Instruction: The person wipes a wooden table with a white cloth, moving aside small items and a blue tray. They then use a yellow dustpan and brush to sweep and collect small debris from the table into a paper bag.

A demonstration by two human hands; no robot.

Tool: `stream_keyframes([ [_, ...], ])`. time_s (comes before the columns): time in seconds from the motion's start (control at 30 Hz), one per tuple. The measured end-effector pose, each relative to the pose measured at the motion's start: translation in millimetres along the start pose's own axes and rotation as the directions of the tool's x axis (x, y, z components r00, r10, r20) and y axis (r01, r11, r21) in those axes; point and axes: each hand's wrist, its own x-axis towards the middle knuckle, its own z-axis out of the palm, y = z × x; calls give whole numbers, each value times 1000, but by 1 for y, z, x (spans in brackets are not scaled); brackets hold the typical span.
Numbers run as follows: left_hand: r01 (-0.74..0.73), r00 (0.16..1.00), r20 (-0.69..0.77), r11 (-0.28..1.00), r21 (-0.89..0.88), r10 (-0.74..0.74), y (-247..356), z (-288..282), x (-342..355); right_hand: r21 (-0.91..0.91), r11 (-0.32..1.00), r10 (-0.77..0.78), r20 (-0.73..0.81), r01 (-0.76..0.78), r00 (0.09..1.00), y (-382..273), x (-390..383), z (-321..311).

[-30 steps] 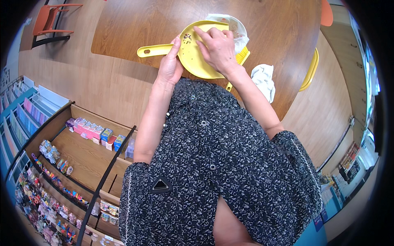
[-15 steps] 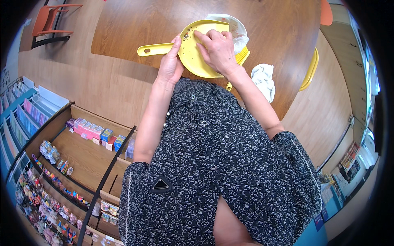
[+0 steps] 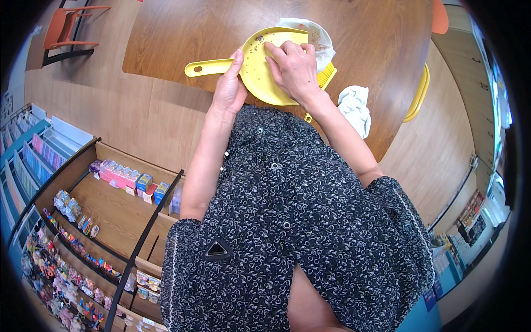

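Observation:
At the table's near edge, a yellow dustpan [image 3: 260,83] is tilted in my left hand [image 3: 230,86]. That hand is closed on its left side by the handle, thumb over the rim. Small dark crumbs and bits [image 3: 256,45] lie in the pan, mostly along its upper left. My right hand [image 3: 296,69] reaches over the pan from the right, index finger extended toward the crumbs, thumb apart, nothing visibly held. Behind the pan is a white plastic bag [image 3: 322,41], partly hidden. A yellow hand brush [image 3: 327,74] lies to the right, partly covered by my right hand and wrist.
A crumpled white cloth [image 3: 355,108] lies on the wooden table [image 3: 182,39], right of the brush. An orange chair [image 3: 66,27] stands far left, and a yellow chair [image 3: 418,94] is at the right. Behind me at lower left, a display shelf [image 3: 105,202] holds boxes and small colourful goods.
The crumbs in the dustpan have spread along its upper left side. My right index finger has shifted slightly to the right; my left hand keeps its hold.

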Motion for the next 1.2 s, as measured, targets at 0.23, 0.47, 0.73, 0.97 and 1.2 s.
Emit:
stream_keyframes([
  [0.23, -24, 1000, 5, 1000, -2, 24, 0, 0, 0, 12, 1000, -24, -33, 25, 999, 1, 2, 2],
  [0.47, -15, 1000, -3, 1000, 23, 15, 2, 4, -2, -99, 995, 26, -37, -30, 999, 2, 12, 2],
  [0.73, -24, 999, -26, 1000, -16, 24, 0, -3, 1, -137, 983, 109, -88, -120, 990, 22, -5, -6],
  [0.97, -16, 1000, -19, 1000, 9, 16, 3, 1, 0, -97, 995, 17, -77, -24, 997, 26, 7, -5],
  [1.2, -66, 998, -4, 997, 51, 66, 2, 4, -2, -183, 983, -20, -38, 12, 999, 34, 9, -2],
])
